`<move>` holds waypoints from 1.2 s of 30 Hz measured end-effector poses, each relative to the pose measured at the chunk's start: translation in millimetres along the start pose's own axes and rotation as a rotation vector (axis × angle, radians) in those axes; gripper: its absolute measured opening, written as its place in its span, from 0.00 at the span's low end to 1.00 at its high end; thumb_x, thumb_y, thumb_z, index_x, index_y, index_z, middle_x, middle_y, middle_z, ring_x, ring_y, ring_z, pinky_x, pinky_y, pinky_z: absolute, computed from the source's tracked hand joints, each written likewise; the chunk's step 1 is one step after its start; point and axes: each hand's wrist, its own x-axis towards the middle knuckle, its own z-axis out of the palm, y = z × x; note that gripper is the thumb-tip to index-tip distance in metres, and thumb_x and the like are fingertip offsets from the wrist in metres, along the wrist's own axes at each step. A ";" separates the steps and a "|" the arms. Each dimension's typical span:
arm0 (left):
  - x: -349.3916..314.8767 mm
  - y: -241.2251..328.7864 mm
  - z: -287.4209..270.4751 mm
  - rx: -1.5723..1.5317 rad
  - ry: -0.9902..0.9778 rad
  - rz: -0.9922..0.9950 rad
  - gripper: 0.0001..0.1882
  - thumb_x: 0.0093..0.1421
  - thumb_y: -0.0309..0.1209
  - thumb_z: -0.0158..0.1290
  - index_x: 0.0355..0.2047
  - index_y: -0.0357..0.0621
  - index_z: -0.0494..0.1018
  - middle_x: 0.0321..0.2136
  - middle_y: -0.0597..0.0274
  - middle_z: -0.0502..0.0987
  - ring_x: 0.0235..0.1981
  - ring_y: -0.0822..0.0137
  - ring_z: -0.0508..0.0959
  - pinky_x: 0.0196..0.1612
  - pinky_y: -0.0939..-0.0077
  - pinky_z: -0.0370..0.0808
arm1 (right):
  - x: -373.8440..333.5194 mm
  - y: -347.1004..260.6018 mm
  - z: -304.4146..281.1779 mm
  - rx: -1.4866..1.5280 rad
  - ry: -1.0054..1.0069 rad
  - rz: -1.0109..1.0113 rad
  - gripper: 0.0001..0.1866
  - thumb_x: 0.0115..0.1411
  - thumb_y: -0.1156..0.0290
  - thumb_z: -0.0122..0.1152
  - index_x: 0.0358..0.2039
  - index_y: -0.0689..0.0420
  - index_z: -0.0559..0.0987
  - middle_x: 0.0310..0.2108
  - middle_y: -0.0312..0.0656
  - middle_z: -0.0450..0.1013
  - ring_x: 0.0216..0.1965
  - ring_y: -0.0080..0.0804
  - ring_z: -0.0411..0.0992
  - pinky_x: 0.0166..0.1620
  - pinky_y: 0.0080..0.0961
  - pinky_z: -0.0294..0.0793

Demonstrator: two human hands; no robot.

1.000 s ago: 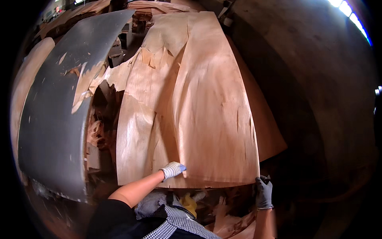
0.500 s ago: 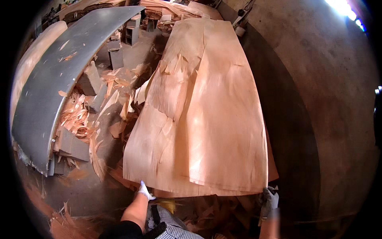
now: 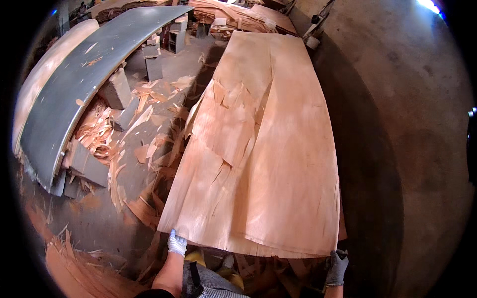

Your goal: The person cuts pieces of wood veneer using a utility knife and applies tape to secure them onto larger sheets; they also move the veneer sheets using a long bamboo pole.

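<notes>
Long, thin wood veneer sheets stretch away in front of me, a right-hand piece overlapping a left-hand one. The left piece is split and torn in places, with raised flaps around its middle. My left hand, in a white glove, is closed on the near left corner, fingers over the edge. At the near right corner, my right hand in a grey glove pinches the veneer's edge. The fingers' undersides are hidden on both hands.
To the left, a long dark panel rests on grey blocks. Veneer scraps litter the floor there and by my feet. A veneer stack lies at the far end. A plain wall rises on the right.
The view has shifted, so the scene sits differently in it. The veneer's left part, blurred and wavy before, now looks flatter. Both hands keep hold of the near corners.
</notes>
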 end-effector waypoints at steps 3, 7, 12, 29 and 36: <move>-28.8 -17.0 14.3 0.045 -0.032 0.078 0.21 0.58 0.45 0.52 0.47 0.47 0.67 0.46 0.63 0.72 0.50 0.59 0.71 0.58 0.59 0.61 | 30.8 34.8 -26.9 -0.035 -0.041 -0.048 0.05 0.53 0.74 0.62 0.29 0.58 0.75 0.16 0.35 0.68 0.09 0.23 0.62 0.12 0.21 0.58; -122.1 -20.6 52.6 0.167 -0.121 0.230 0.26 0.56 0.48 0.54 0.52 0.53 0.65 0.51 0.63 0.70 0.55 0.58 0.66 0.58 0.54 0.61 | 25.9 29.5 -31.3 0.008 0.034 -0.046 0.03 0.53 0.78 0.60 0.29 0.60 0.75 0.16 0.37 0.69 0.08 0.24 0.62 0.12 0.20 0.58; -130.7 1.9 67.7 -0.129 -0.232 0.087 0.34 0.58 0.57 0.44 0.59 0.51 0.61 0.61 0.63 0.60 0.61 0.57 0.60 0.62 0.53 0.55 | 20.8 35.1 -20.5 -0.075 -0.032 -0.044 0.04 0.53 0.78 0.60 0.31 0.62 0.76 0.23 0.36 0.72 0.22 0.23 0.68 0.24 0.21 0.66; -82.6 18.3 26.8 -0.027 -0.124 0.103 0.26 0.60 0.42 0.47 0.55 0.41 0.64 0.54 0.53 0.68 0.55 0.52 0.68 0.59 0.52 0.63 | 45.0 87.8 -9.9 -0.076 0.120 -0.142 0.05 0.54 0.75 0.62 0.28 0.58 0.74 0.18 0.31 0.67 0.14 0.18 0.60 0.17 0.19 0.59; -30.8 10.4 34.8 0.048 -0.080 0.138 0.28 0.59 0.46 0.47 0.55 0.41 0.64 0.52 0.55 0.70 0.52 0.54 0.69 0.58 0.56 0.64 | 88.8 92.5 -17.4 -0.157 -0.021 -0.153 0.07 0.53 0.74 0.62 0.30 0.61 0.74 0.20 0.34 0.68 0.17 0.20 0.60 0.19 0.21 0.59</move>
